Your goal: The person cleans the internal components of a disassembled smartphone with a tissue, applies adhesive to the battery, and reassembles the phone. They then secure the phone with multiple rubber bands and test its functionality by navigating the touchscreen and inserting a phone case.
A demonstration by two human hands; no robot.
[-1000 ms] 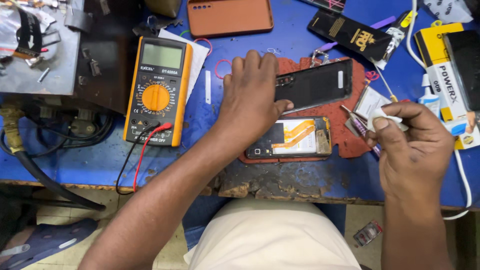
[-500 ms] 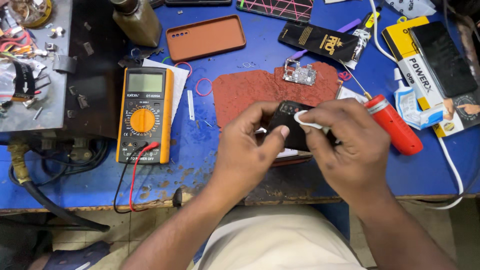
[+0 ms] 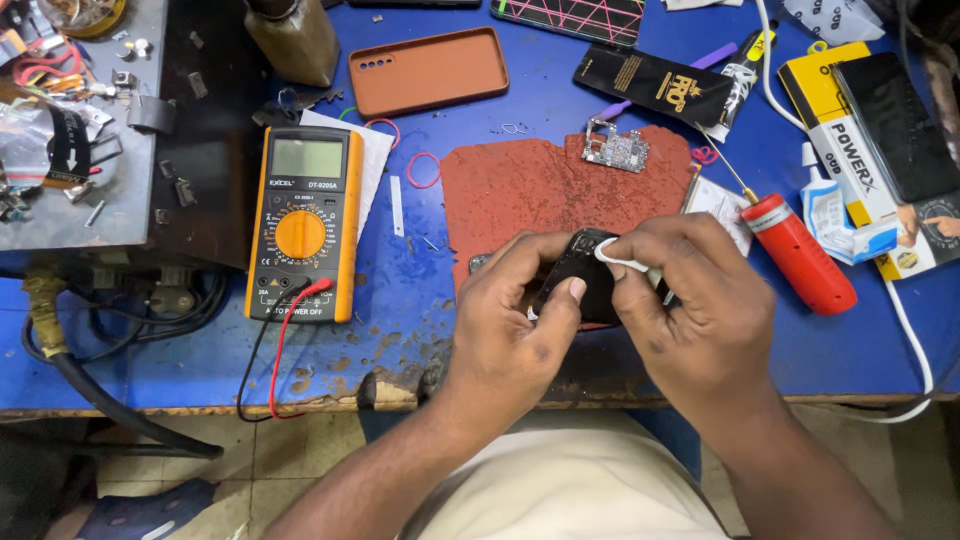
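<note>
- Over red mat (image 3: 520,190): left hand (image 3: 515,310) gripping black phone (image 3: 580,275).
- Right hand (image 3: 690,300): pinching white tool (image 3: 622,258) against phone.
- Beside, on blue table (image 3: 410,290): orange multimeter (image 3: 300,225), red screwdriver (image 3: 795,250).

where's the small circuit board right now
In the head view the small circuit board lies at the top edge of the red work mat, beyond both hands, just below the black packet.

A red-brown mat (image 3: 530,185), an orange-edged meter (image 3: 303,225), a red-handled screwdriver (image 3: 797,252), and what looks like a black phone (image 3: 580,280).
</note>
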